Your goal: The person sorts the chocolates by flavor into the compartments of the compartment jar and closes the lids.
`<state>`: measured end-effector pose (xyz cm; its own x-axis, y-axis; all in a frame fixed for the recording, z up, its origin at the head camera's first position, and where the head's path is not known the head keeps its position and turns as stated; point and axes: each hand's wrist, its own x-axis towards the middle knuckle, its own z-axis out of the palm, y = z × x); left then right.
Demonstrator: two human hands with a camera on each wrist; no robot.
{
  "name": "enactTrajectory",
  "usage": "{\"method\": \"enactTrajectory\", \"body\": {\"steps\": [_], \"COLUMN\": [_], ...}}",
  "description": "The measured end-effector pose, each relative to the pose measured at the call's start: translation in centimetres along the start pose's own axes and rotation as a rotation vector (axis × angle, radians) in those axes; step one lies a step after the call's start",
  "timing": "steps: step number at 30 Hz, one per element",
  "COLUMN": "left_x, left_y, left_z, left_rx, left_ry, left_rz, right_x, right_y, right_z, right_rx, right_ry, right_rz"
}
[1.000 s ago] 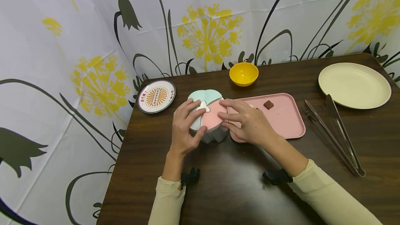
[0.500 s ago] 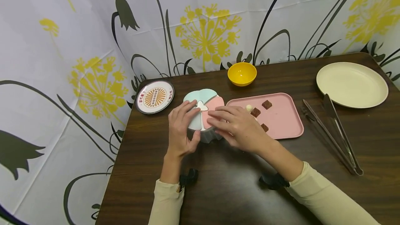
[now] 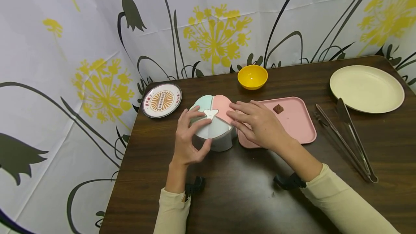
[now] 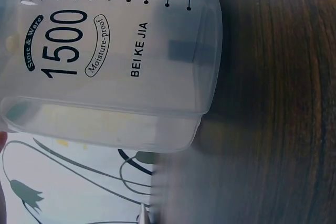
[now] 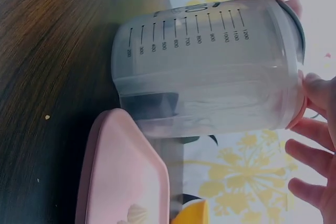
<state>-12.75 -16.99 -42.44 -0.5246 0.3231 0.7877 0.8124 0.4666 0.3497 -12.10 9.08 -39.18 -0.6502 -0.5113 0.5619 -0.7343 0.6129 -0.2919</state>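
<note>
A translucent storage canister [image 4: 121, 56] with printed measuring marks stands upright on the table. Its round lid [image 3: 211, 129] has pink, mint and pale grey segments and a small white piece in the centre. My left hand [image 3: 188, 136] curves round the lid's left side, thumb at the front edge. On the right side, my right hand [image 3: 263, 124] grips the pink segment's rim; in the right wrist view its thumb and a finger touch that rim while other fingers spread apart from it. Beside the canister lies a pink tray [image 3: 300, 129] bearing a dark chocolate [image 3: 278, 109]; the right hand hides part of the tray.
Behind the canister stands a yellow bowl [image 3: 252, 77]. A patterned plate [image 3: 162, 100] lies at the back left. Far right is a cream oval plate [image 3: 367, 89], with metal tongs [image 3: 352, 143] in front of it. A flowered cloth [image 3: 156, 39] hangs behind the table.
The canister has turned counterclockwise as seen from above: the pink segment moved to the back right and grey faces front. My right hand shifted slightly right, again covering several chocolates.
</note>
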Motion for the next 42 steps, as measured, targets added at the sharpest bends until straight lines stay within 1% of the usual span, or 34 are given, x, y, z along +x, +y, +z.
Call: {"method": "enactTrajectory", "body": {"steps": [3, 8, 12, 15, 18, 23, 26, 30, 38, 42], "left_x": [-0.1, 0.1, 0.5, 0.6, 0.8, 0.9, 0.9, 1.0, 0.8, 0.6], "left_y": [0.0, 0.3, 0.8, 1.1, 1.1, 0.8, 0.7, 0.7, 0.8, 0.7], "left_z": [0.0, 0.3, 0.8, 1.1, 1.1, 0.6, 0.4, 0.5, 1.0, 1.2], "left_rx": [0.013, 0.109, 0.204, 0.24, 0.201, 0.055, 0.023, 0.039, 0.078, 0.086], "left_ry": [-0.003, 0.028, 0.061, 0.071, 0.05, -0.035, -0.059, -0.049, 0.016, 0.042], "left_rz": [0.005, 0.033, 0.057, 0.07, 0.065, 0.048, 0.052, 0.053, 0.063, 0.068], "right_x": [0.0, 0.0, 0.0, -0.1, -0.2, -0.1, 0.0, 0.0, -0.1, -0.1], "right_y": [-0.1, -0.4, -0.4, -0.1, 0.1, 0.4, 0.6, 0.8, 1.0, 1.0], "right_z": [0.0, 0.1, 0.1, 0.1, 0.0, -0.2, -0.3, -0.4, -0.4, -0.3], "right_rx": [0.038, 0.105, 0.115, 0.108, 0.105, 0.087, 0.079, 0.095, 0.132, 0.158], "right_ry": [0.002, 0.011, 0.013, 0.011, 0.001, -0.006, -0.001, -0.004, -0.029, -0.018], "right_rz": [-0.036, -0.132, -0.149, -0.149, -0.158, -0.15, -0.13, -0.098, -0.064, -0.052]}}
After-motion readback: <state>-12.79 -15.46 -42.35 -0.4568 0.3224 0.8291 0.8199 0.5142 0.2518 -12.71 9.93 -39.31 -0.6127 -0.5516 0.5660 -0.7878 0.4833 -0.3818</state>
